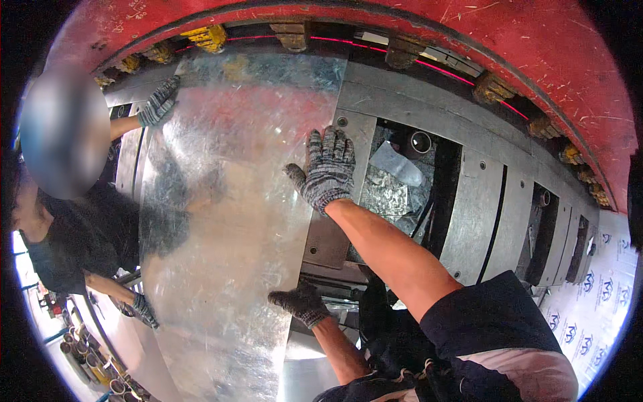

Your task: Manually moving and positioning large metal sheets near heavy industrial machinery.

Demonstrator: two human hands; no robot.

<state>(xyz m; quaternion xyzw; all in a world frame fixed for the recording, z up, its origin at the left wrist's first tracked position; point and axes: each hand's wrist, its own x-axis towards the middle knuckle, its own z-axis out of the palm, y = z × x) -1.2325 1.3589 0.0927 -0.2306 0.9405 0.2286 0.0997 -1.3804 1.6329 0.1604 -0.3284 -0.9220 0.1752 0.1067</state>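
A large, shiny sheet of thin metal [228, 221] runs from about eleven o'clock down to seven, lying partly over a grey steel machine bed [482, 194]. The wearer's right hand [328, 167], in a grey knitted glove, rests flat on its right edge, fingers slightly spread and thumb apart. The left hand [301, 305], similarly gloved, is at that edge toward six o'clock, thumb outstretched; whether its other fingers pinch the sheet cannot be told. Towards three o'clock, a dark recess [439, 194] in the bed holds pale metal scraps [396, 164]. A scratched, red-painted beam [536, 60] arches overhead from eleven to two, with yellow blocks [204, 37] and a glowing red line [442, 72] beneath. A dark-clad co-worker [94, 234] stands at nine, one gloved hand [161, 104] at the sheet's upper-left edge. Printed white sheeting [606, 301] shows at four; round-ended pipes [94, 362] at eight.
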